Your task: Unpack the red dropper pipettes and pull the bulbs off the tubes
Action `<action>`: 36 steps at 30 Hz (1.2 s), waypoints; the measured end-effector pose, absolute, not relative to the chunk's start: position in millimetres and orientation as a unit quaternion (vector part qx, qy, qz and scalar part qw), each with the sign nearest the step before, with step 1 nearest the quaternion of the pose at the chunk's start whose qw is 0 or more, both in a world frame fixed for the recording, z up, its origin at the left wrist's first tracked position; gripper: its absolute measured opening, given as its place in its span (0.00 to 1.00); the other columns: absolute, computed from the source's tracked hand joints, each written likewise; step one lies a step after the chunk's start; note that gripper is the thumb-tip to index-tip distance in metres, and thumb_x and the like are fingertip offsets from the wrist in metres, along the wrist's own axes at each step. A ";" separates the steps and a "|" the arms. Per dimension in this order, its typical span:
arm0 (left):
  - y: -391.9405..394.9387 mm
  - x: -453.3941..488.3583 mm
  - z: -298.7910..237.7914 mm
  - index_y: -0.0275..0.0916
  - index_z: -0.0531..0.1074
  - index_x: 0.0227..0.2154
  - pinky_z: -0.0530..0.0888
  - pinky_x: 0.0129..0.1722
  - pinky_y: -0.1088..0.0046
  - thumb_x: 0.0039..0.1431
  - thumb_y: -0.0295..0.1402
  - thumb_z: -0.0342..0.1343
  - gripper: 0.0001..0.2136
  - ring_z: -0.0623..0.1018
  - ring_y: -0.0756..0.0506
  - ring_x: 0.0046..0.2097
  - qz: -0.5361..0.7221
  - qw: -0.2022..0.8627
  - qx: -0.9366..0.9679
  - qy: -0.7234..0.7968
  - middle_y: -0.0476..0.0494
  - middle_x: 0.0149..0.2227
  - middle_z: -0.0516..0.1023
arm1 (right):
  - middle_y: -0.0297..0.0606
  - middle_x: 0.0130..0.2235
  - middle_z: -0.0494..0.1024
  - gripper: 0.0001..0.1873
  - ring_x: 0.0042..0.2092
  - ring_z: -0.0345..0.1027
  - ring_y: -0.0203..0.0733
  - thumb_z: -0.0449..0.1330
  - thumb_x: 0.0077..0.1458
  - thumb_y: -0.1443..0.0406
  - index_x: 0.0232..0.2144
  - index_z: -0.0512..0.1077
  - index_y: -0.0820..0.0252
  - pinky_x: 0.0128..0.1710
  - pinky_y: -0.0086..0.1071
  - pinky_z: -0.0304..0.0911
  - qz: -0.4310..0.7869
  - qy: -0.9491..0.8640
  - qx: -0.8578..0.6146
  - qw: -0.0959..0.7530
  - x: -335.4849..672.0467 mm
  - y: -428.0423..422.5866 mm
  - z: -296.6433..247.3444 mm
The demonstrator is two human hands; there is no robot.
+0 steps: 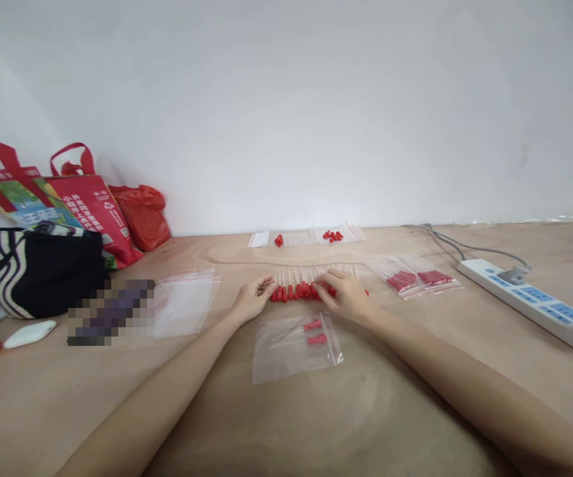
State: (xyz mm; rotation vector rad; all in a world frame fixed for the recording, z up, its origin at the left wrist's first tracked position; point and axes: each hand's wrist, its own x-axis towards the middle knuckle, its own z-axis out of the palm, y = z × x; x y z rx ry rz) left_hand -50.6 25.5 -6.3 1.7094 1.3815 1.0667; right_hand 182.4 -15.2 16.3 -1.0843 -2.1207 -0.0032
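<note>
A row of thin pale sticks with red heads [293, 291] lies on the table, the heads toward me. My left hand [252, 299] is at the row's left end, fingers curled together near the outermost red head. What is between its fingertips, if anything, is too small to make out. Over the right part of the row, my right hand [346, 296] has its fingers bent down and closed on a red-headed stick; the hand hides some of the row. Just in front lies a clear zip bag [281, 348] with two red-headed sticks inside.
Filled zip bags [401, 281] lie to the right, near a white power strip [524, 298]. At left are flat clear bags [184, 305], a pixelated dark object [114, 311], a black bag [57, 271] and red bags [140, 215]. More red pieces [332, 236] lie by the wall.
</note>
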 end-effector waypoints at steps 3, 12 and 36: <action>22.1 -50.7 -3.3 0.34 0.71 0.39 0.70 0.42 0.66 0.46 0.42 0.55 0.19 0.75 0.42 0.40 0.406 0.307 0.668 0.542 0.39 0.37 0.77 | 0.33 0.24 0.68 0.06 0.25 0.59 0.32 0.51 0.51 0.67 0.27 0.67 0.60 0.26 0.27 0.55 0.102 -0.792 -0.447 0.404 205.4 -34.9 3.3; -30.3 -45.4 10.0 0.38 0.70 0.37 0.66 0.47 0.66 0.55 0.37 0.48 0.12 0.71 0.44 0.44 0.365 0.138 0.806 0.445 0.42 0.39 0.74 | 0.34 0.25 0.68 0.09 0.28 0.61 0.34 0.58 0.48 0.61 0.30 0.73 0.60 0.28 0.28 0.57 0.223 -0.810 -0.420 0.343 207.7 -60.9 -2.0; -64.6 -39.0 13.1 0.44 0.60 0.53 0.59 0.55 0.60 0.56 0.38 0.47 0.21 0.62 0.43 0.56 0.159 0.236 0.881 0.378 0.44 0.56 0.62 | 0.31 0.22 0.69 0.07 0.23 0.58 0.29 0.60 0.42 0.62 0.23 0.69 0.61 0.22 0.24 0.54 0.328 -0.749 -0.474 0.328 208.5 -55.3 -16.6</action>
